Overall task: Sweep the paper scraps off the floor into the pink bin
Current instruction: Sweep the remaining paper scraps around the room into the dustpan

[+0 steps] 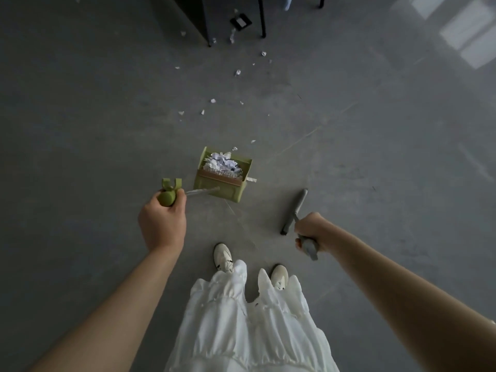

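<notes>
Left hand [163,224] grips green dustpan [224,175] handle, pan mid-frame, already heaped with scraps. Right hand [311,232] grips grey broom [294,210]. Loose paper scraps [212,101] lie upper centre. Pink bin apparently out of frame. Keep pan level; sweep short strokes toward lip

A bare indoor room, likely an office or studio: polished grey concrete floor [80,130] across the whole frame, thin black furniture legs [262,20] and a dark cabinet [193,14] at top centre (window light reflected at upper right).
</notes>
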Available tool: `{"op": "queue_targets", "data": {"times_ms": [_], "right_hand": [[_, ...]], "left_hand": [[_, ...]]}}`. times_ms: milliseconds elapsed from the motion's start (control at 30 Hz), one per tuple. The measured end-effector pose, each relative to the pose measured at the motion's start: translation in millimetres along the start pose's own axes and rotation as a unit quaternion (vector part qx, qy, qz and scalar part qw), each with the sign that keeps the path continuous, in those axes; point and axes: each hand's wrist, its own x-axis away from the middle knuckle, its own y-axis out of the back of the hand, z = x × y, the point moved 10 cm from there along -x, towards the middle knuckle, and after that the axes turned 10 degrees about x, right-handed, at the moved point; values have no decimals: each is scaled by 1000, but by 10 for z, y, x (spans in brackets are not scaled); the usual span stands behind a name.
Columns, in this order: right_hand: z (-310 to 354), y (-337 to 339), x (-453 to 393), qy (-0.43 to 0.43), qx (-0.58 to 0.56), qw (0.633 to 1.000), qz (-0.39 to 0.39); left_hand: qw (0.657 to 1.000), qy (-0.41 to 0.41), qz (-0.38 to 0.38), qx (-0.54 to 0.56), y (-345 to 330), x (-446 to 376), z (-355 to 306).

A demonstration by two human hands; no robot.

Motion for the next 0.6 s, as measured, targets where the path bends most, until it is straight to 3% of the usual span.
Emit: {"op": "queue_targets", "data": {"times_ms": [100,267,600], "right_hand": [[537,-352,117,21,-28,998,42],[1231,-697,227,23,-118,992,34],[2181,-899,210,51,-177,980,74]], "left_hand": [[1000,3,-7,-5,180,-325,102],[1000,-5,-20,-18,415,-772,221],[997,31,-60,-29,638,-1289,406]]}}
